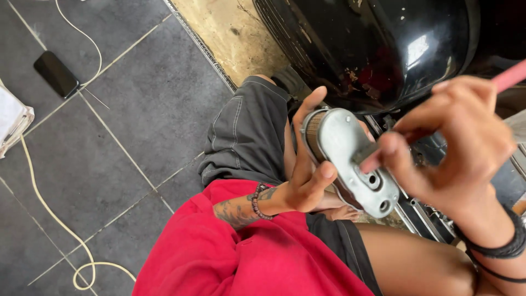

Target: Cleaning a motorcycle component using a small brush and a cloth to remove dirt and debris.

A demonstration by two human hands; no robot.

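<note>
left hand [307,170] grips grey oval filter [350,161], long axis running upper-left to lower-right | right hand [455,142] pinches pink-handled tool [509,75], tip probably on filter | white package [12,118] far left

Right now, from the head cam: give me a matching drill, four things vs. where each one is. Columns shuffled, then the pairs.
Things:
1. metal filter part
2. pink-handled tool
3. dark phone
4. bead bracelet

Places:
A. flat on the grey floor tiles, far left
B. on the left hand's wrist
C. gripped in the left hand, in front of the black glossy body
D. in the right hand, handle running off to the upper right

Pairs: 1-C, 2-D, 3-A, 4-B
</note>
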